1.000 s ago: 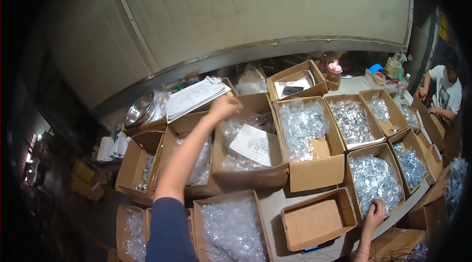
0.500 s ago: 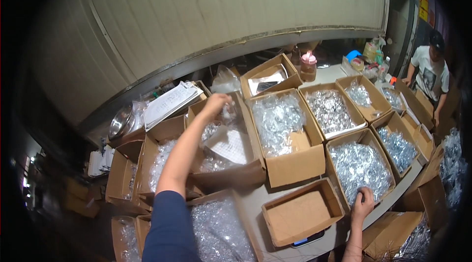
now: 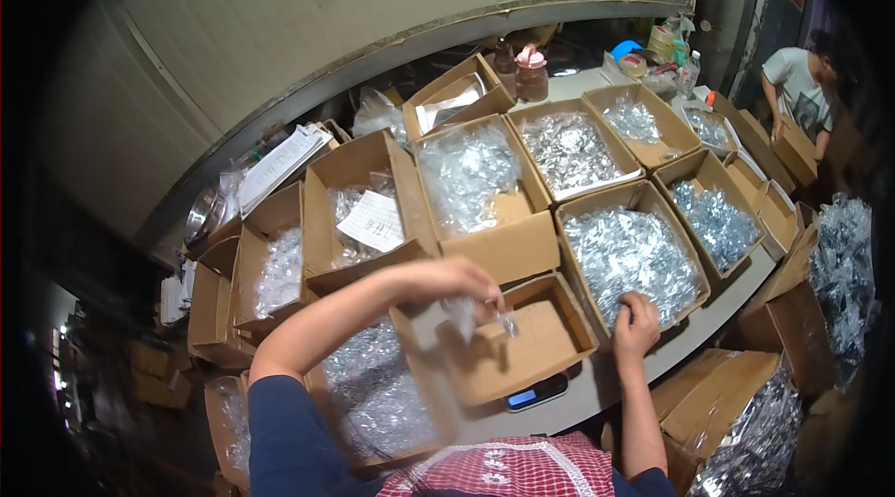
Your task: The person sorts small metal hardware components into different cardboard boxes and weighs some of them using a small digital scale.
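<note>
My left hand (image 3: pixel 477 290) is closed on small clear plastic packets (image 3: pixel 460 313), blurred by motion, over a shallow cardboard box (image 3: pixel 527 334). That box sits on a dark digital scale (image 3: pixel 539 393) whose blue-lit screen shows at the near side. To the right, my right hand (image 3: pixel 637 322) rests with bent fingers at the near edge of a box full of shiny clear packets (image 3: pixel 629 255). Its fingertips reach the packets; whether they grip any is hidden. Left of the shallow box stands a large open box of clear packets (image 3: pixel 378 385).
Open cardboard boxes of packets, such as one with a paper sheet (image 3: pixel 371 220), crowd the table. Behind stand a pink-lidded jar (image 3: pixel 531 75) and a stack of papers (image 3: pixel 284 166). At the far right a person (image 3: pixel 800 96) handles cardboard; more filled boxes (image 3: pixel 746 432) stand below.
My left hand has come from the left-back box to above the shallow box, carrying packets. My right hand stays at its box. The view has shifted; the other person has bent down.
</note>
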